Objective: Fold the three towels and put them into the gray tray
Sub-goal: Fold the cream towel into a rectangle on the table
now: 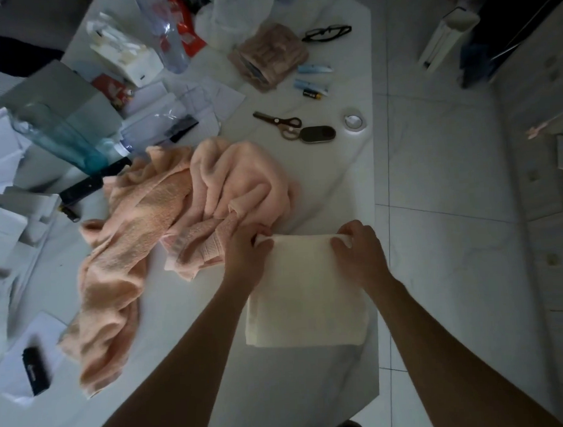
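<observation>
Both hands pinching the far edge of the flat, cream-white folded towel (304, 293) near the right edge of the white worktop (337, 185): left hand (246, 250) closed on the far-left corner, right hand (359, 248) closed on the far-right corner. Towel stretching from the grip back toward the body, long axis roughly running away from the camera, so probably another fold toward the near edge. Two crumpled peach-pink terry towels (139, 232) heaped just left, closest to the left hand. No gray tray spotted for sure.
</observation>
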The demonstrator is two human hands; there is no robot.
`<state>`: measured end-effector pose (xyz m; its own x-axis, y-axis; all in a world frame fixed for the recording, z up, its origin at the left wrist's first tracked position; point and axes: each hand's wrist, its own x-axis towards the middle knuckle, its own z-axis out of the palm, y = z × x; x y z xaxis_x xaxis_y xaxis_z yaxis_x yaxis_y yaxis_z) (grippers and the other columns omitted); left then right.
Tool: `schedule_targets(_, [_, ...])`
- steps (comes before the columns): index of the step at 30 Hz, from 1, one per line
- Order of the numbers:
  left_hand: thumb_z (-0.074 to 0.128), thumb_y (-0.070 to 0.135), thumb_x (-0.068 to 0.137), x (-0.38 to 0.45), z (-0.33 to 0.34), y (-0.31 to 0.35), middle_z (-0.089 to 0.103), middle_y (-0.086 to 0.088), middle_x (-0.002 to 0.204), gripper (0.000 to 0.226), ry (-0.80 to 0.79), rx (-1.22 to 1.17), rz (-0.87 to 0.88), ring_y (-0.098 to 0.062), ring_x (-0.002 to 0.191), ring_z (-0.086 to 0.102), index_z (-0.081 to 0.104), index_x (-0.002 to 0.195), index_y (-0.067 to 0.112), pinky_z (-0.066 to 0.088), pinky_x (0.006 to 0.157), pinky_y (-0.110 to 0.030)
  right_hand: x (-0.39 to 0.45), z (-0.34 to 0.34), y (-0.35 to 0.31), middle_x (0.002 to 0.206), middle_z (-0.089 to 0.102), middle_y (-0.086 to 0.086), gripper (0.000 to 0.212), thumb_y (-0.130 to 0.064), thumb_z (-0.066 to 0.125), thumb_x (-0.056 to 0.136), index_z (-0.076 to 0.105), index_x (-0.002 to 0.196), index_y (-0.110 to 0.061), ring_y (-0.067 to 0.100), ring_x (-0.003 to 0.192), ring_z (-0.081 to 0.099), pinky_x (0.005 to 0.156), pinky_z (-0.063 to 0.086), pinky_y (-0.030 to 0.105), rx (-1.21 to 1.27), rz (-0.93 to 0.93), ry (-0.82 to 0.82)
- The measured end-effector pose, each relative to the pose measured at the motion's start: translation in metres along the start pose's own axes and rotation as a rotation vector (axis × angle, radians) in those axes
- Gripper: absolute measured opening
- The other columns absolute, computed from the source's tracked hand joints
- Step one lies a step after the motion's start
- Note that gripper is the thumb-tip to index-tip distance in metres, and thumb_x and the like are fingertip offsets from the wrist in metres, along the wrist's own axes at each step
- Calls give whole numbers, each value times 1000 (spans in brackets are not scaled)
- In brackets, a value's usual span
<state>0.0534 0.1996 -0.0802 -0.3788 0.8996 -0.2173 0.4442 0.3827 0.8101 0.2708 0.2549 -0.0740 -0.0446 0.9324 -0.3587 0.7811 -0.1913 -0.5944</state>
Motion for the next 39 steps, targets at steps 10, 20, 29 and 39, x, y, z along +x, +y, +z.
schedule_targets(10, [74, 38, 89, -95, -5, -35, 65, -6, 111, 49, -28, -93, -439, -28, 99, 65, 51, 127, 18, 54, 86, -42, -100, 28, 40, 114, 58, 1, 60, -56, 55, 89, 49, 134, -17, 18, 91, 56, 78, 44, 32, 317, 425, -59])
schedule_targets(20, [69, 25, 94, -95, 14, -8, 73, -7, 105, 29, -165, -377, -558, -22, 89, 69, 67, 119, 9, 52, 68, -28, -90, -7, 56, 105, 66, 2, 40, -37, 63, 92, 60, 121, -10, 22, 95, 63, 80, 56, 43, 598, 466, -56])
schedule_targets(29, [63, 15, 91, -36, 51, 61, 49, -15, 149, 53, 46, 332, 264, -38, 135, 47, 54, 143, 17, 44, 108, -52, -13, -19, 34, 125, 54, -1, 60, -26, 63, 91, 36, 144, -21, 24, 107, 56, 87, 51, 42, 508, 210, 63])
schedule_targets(39, [19, 59, 100, -14, 106, 30, -10, -6, 169, 67, -269, 765, 303, -31, 155, -13, 13, 161, 33, 1, 126, -51, 26, -25, 43, 142, 46, 9, 66, -8, 58, 87, 35, 148, -13, 23, 121, 48, 92, 47, 34, 205, -72, 47])
